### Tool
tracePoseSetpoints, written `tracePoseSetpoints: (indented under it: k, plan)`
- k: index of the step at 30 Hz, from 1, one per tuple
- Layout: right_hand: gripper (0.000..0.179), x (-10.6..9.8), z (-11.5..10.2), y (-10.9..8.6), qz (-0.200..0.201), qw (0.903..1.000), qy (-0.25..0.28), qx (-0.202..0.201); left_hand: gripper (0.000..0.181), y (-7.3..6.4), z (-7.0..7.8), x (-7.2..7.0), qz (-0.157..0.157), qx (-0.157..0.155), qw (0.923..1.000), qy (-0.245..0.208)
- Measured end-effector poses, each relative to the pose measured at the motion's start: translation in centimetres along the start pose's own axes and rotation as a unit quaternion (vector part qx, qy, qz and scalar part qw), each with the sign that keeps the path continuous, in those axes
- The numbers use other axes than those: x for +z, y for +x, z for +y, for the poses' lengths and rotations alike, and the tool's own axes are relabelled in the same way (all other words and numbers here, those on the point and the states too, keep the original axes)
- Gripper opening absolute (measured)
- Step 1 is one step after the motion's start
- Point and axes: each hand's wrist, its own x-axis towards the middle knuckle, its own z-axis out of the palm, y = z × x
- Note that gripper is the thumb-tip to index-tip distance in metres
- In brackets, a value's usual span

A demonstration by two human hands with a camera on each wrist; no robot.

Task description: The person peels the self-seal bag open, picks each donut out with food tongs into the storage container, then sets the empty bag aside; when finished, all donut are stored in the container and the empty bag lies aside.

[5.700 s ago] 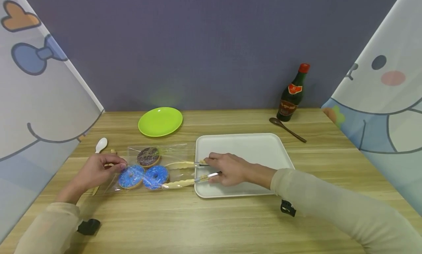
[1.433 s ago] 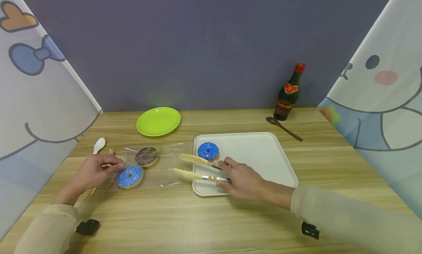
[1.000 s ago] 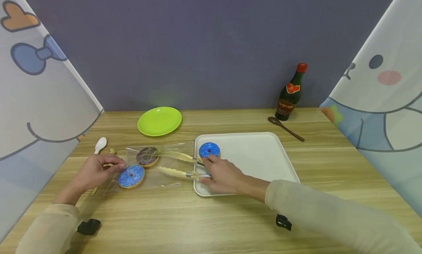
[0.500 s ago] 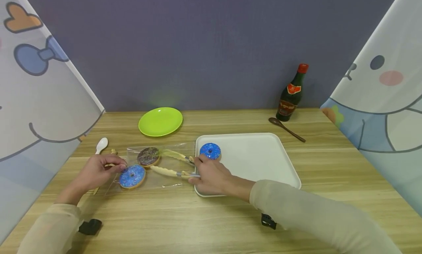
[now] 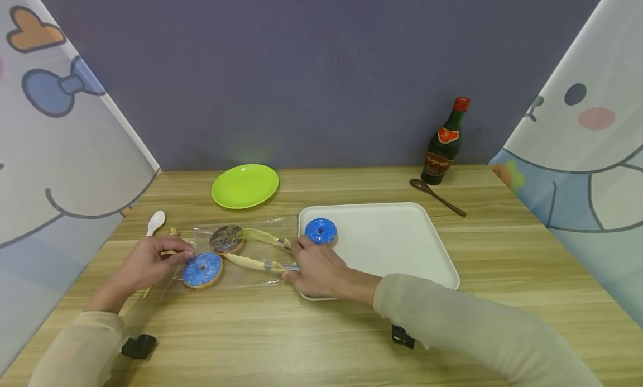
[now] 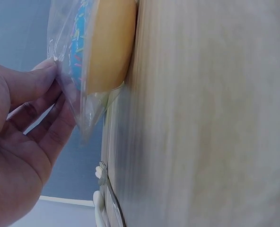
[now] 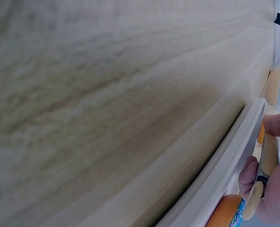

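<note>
My left hand pinches the corner of a clear plastic bag lying flat on the table; the left wrist view shows thumb and fingers on the film. Inside the bag are a blue sprinkled donut, near my left fingertips, and a chocolate donut behind it. My right hand grips tongs, which reach left into the bag. The spread cream tips stand at the chocolate donut's right and front edges. Another blue donut sits in the white tray's back left corner.
A lime green plate lies behind the bag. A dark bottle stands at the back right, with a brown wooden spoon before it. At far left is a white spoon, partly hidden by the left hand.
One blue donut has gone from the bag onto the tray. My right hand has since moved left with the tongs, up to the chocolate donut. My left hand stays at the bag's corner.
</note>
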Motion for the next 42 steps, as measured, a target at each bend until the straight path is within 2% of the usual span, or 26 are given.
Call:
tracePoseSetpoints:
  k: [17, 27, 32, 42]
  plan:
    - [0.053, 0.5, 0.3, 0.0, 0.012, 0.9999, -0.007, -0.006, 0.017, -0.1, 0.1, 0.2, -0.001, -0.001, 1.0, -0.004]
    - [0.055, 0.3, 0.5, -0.3, 0.007, 0.9998, 0.019, -0.001, 0.014, -0.1, 0.2, 0.1, 0.005, -0.012, 0.9999, 0.009]
    - [0.055, -0.3, 1.0, -0.8, 0.009, 0.9996, 0.026, 0.0, 0.007, 0.0, 0.3, 0.1, 0.007, -0.019, 0.9998, 0.002]
    - [0.042, -1.3, 2.2, -3.4, 0.045, 0.9979, 0.026, -0.039, 0.014, -0.3, 0.2, 0.1, 0.014, -0.018, 0.9997, -0.001]
